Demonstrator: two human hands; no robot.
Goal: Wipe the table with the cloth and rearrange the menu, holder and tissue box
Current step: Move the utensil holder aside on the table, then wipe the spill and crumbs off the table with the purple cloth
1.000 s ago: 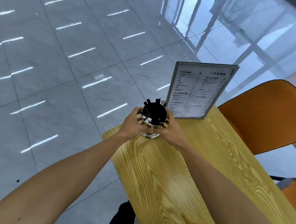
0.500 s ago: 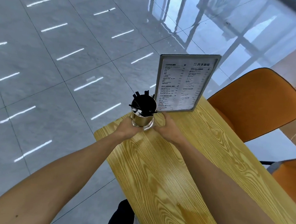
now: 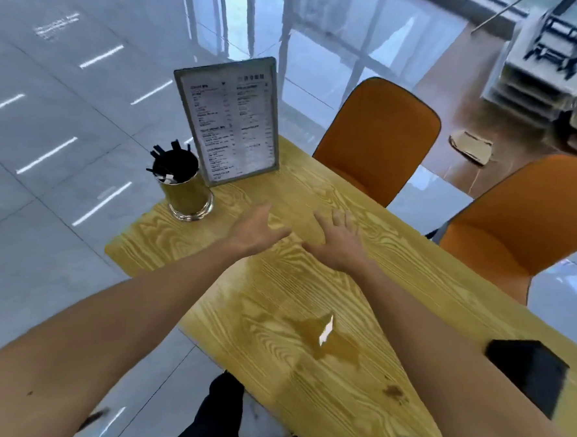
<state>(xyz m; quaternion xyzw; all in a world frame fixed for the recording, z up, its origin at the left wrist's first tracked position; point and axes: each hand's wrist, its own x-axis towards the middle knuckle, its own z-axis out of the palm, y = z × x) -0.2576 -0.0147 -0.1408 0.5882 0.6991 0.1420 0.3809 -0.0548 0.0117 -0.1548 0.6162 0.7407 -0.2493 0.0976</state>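
A shiny metal holder (image 3: 187,197) full of black sticks stands upright near the far left corner of the wooden table (image 3: 310,287). Right behind it, touching or nearly so, the framed menu (image 3: 231,120) stands upright. My left hand (image 3: 256,230) hovers over the table to the right of the holder, fingers spread and empty. Beside it my right hand (image 3: 338,240) lies flat and empty over the wood. A black box-like object (image 3: 529,371) shows at the right edge, partly hidden by my right forearm. No cloth is in view.
A wet patch (image 3: 323,338) glints on the table between my forearms, with a small dark stain (image 3: 394,391) nearer me. Two orange chairs (image 3: 380,136) (image 3: 523,222) stand along the table's far side. Glossy grey floor surrounds the table on the left.
Both hands have let go of the holder and drawn back to the right over the table. The holder now stands alone by the menu. The view has swung right and down.
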